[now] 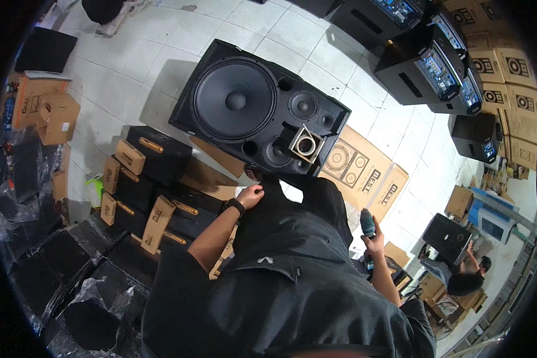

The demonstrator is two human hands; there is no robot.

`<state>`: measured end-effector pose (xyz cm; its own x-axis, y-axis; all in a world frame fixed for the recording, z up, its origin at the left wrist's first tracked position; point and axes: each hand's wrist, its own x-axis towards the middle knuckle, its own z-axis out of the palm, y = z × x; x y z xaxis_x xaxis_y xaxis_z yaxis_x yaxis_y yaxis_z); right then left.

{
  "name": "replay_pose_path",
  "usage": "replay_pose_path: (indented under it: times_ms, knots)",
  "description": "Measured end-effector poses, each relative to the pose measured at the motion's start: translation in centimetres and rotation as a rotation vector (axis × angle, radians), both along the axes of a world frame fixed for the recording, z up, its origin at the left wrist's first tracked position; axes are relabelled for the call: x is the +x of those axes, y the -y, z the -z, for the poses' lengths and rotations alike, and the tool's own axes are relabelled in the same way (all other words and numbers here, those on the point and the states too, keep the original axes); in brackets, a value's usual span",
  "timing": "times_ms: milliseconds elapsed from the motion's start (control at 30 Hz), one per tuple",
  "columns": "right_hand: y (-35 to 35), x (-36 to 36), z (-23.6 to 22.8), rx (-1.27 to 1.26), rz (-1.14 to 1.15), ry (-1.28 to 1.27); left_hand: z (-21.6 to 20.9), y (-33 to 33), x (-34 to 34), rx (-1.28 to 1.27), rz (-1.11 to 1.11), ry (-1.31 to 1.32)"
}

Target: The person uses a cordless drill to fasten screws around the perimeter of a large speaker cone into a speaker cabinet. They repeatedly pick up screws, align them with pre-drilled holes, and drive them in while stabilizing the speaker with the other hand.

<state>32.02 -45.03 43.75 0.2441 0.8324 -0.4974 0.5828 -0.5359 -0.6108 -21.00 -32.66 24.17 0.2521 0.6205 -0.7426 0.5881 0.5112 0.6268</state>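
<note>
A large black speaker cabinet [179, 113] lies face up on the floor before me, with a big woofer [235, 100] and two smaller drivers. On its near right part rests a small square wooden box [314, 149] with a round opening. My right hand [374, 243], out to the right of my body, grips a teal and black cordless drill [368, 223] pointing away from me. My left hand [252, 196] is held by my waist, just short of the cabinet's near edge, its fingers curled closed; whatever they may hold is hidden. A dark watch sits on that wrist.
Flattened cardboard [364, 173] lies under and right of the cabinet. Black cases with small cartons [159, 224] stack at left, near plastic-wrapped boxes [48, 262]. Black speakers with exposed blue panels [420, 74] stand far right. Another person [465, 277] handles a black box at right.
</note>
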Motion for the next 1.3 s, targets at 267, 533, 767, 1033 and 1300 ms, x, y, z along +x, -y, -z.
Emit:
replay_pose_path:
  times_ms: [267, 533, 767, 1033, 1300]
  knots:
    - [15.8, 0.5, 8.7, -0.158, 0.433, -0.090, -0.9, -0.1, -0.6, 0.102, -0.143, -0.065]
    - [12.9, 2.2, 16.7, -0.313, 0.618, -0.334, -0.1, -0.1, 0.8, 0.250, -0.031, -0.329]
    - [12.0, 1.7, 9.5, -0.044, 0.634, -0.354, 2.5, -11.6, 9.7, 0.197, 0.127, -0.215]
    - [30.8, -1.4, 5.8, -0.223, 0.825, -0.394, 9.4, -18.1, 23.3, 0.711, 0.284, -0.652]
    - [39.5, -4.9, -1.2, -0.428, 0.888, -0.351, 14.3, -18.0, 22.5, 0.808, 0.463, -0.714]
